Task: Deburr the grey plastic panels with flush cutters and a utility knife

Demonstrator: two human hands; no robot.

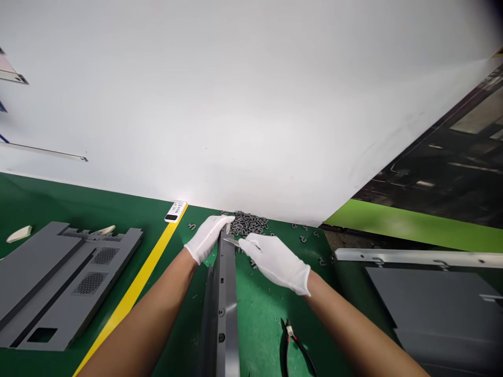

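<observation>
In the head view, your gloved left hand (207,238) grips the far end of the gray panel (227,324). The panel is mid-scene over the green mat (257,314), narrow face up, its long axis running near to far; most of its length extends nearward from that grip. Your gloved right hand (277,262) pinches 1 thin blade (231,241), its tip pointing left at the panel's far part. 1 loose pile of small gray hooks (249,222) lies just beyond. 1 pair of cutters (290,331) lies near, right of the panel.
</observation>
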